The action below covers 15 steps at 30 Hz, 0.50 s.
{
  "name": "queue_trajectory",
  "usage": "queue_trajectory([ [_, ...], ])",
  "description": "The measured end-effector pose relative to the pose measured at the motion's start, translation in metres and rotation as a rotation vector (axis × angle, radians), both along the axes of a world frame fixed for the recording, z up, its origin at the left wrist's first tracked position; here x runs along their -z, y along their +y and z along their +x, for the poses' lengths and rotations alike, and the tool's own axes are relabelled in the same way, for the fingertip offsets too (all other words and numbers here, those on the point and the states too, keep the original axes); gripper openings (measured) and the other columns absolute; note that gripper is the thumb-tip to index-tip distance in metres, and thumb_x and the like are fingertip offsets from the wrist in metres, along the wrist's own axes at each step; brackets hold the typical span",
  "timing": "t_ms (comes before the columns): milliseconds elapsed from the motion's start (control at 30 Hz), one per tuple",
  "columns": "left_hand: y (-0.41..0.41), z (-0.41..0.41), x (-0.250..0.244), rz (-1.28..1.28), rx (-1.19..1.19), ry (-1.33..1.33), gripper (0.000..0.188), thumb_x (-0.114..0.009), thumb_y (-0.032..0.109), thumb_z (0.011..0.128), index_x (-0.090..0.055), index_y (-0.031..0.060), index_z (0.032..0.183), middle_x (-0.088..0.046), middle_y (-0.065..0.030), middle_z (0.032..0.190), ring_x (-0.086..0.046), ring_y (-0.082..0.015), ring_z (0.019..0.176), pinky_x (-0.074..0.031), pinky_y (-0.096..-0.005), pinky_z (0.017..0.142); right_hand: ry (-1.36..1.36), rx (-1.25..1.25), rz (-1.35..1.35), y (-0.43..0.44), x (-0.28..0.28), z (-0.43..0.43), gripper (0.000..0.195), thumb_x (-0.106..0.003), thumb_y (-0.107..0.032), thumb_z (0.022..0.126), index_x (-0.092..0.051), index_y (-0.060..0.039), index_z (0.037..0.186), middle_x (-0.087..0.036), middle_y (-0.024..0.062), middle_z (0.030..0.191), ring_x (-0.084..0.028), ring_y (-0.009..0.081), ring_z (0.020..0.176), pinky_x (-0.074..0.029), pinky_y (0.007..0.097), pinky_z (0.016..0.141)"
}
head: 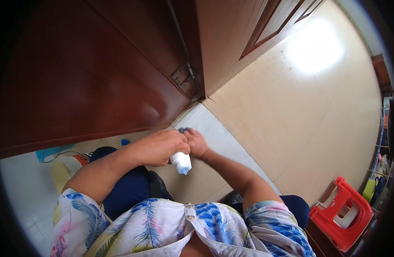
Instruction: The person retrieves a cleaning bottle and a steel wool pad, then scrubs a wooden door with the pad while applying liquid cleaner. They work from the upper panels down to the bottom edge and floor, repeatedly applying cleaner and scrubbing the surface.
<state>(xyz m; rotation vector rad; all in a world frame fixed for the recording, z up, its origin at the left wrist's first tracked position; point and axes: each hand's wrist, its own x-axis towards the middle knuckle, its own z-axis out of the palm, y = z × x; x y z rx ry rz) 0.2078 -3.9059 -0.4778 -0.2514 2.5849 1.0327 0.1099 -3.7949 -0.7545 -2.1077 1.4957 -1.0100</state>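
My left hand (pixel 166 146) is closed around a white plastic bottle (pixel 180 160), tilted with its pale translucent tip pointing back toward me. Pressed beside it, my right hand (pixel 197 143) grips a dark grey scouring pad (pixel 184 129), probably steel wool, which shows just past the fingers. Both hands are low, over the end of a pale marble threshold (pixel 229 138) near the foot of the door frame. The pad's underside is hidden, so I cannot tell whether it touches the stone.
A reddish-brown wooden door (pixel 87 80) stands at left, its metal hinge (pixel 183 76) near the corner. Light wood panelling (pixel 226 48) rises ahead. A pale bucket (pixel 60 175) and blue plastic basin (pixel 44 154) sit behind my left arm. Red plastic stools (pixel 354 221) stand at right beside a rack (pixel 378 146).
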Motion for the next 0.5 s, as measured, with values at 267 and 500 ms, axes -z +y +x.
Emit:
queue_trajectory([
  [267,-0.001,-0.006,0.004,0.036,-0.032,0.069,0.032,-0.073,-0.003,0.061,-0.07,0.0113,0.09,-0.066,-0.009,0.093,-0.062,-0.0309,0.098,-0.049,-0.0418,0.087,0.38,0.707,0.217,-0.044,0.002,-0.172,0.018,-0.05,-0.008,0.086,-0.061,-0.0028,0.099,-0.058,0.0181,0.096,-0.055,0.0352,0.089,-0.048,0.045,0.077],
  [500,0.001,-0.009,0.002,0.0,-0.004,-0.006,0.035,-0.074,-0.004,0.061,-0.07,0.0101,0.094,-0.066,-0.0094,0.099,-0.061,-0.0302,0.103,-0.048,-0.0413,0.09,0.127,0.17,0.224,-0.021,-0.001,-0.058,0.013,-0.053,-0.01,0.079,-0.062,-0.005,0.087,-0.058,0.0163,0.096,-0.054,0.0341,0.093,-0.047,0.0433,0.082],
])
